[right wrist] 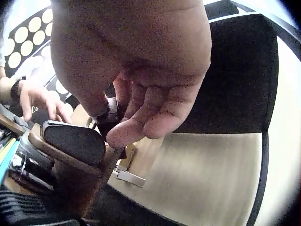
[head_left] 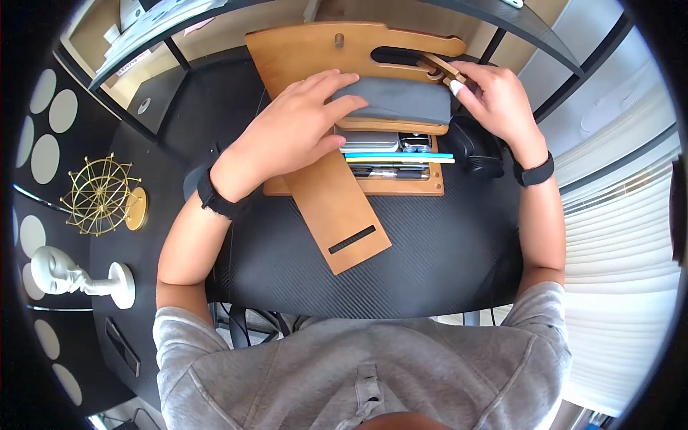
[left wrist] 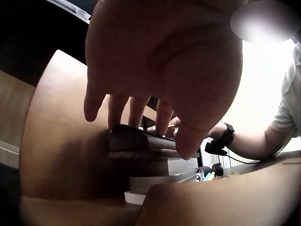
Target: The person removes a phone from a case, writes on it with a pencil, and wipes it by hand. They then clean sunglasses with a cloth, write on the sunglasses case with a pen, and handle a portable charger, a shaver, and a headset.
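Note:
A wooden desk organizer [head_left: 301, 54] stands on the black desk, its tall back panel bearing a peg and a long slot. On its shelf lies a grey case [head_left: 408, 100] with rounded ends. My left hand [head_left: 287, 129] reaches over the case's left end, fingers extended and fingertips right at its top. At the panel's right end, my right hand [head_left: 502, 100] pinches a small brown wooden piece [head_left: 444, 68] between thumb and fingers. The right wrist view shows the right hand's fingers [right wrist: 155, 108] bent around it. A wooden board [head_left: 340, 215] with a narrow slot slants forward beneath the left hand.
Pens [head_left: 387, 173] and blue and yellow sticks [head_left: 401, 155] lie in the organizer below the case. A black object [head_left: 476, 147] stands at its right. A gold wheel ornament [head_left: 104, 193], a white face figure [head_left: 61, 272] and a phone [head_left: 122, 346] are at the left.

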### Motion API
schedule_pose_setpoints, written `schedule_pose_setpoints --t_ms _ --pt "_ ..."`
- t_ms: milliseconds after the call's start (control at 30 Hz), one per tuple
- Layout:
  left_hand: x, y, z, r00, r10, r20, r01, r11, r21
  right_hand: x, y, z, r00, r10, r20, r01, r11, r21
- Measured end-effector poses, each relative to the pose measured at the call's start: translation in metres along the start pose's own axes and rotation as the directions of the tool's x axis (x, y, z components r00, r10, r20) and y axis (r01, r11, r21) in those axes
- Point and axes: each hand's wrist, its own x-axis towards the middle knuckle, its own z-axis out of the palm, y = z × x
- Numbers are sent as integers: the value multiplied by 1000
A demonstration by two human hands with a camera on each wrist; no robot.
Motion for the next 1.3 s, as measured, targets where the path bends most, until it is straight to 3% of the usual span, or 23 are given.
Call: schedule_pose_setpoints --t_ms 100,300,500,1000,1300 --pt "0 1 -1 1000 -7 -1 7 999 -34 0 0 -1 999 45 27 -46 998 42" --pt "-1 2 1 1000 -15 2 15 999 -42 -3 5 4 996 35 -78 -28 996 86" --pt "-1 3 0 1000 -15 16 15 999 -50 -3 -2 10 990 144 -12 -141 981 137" --pt "-2 3 2 1000 -12 26 13 999 -49 -1 -8 26 982 178 -62 -165 971 174" --pt "-2 3 2 1000 -14 26 16 998 -61 0 -6 15 965 264 -5 -256 941 220"
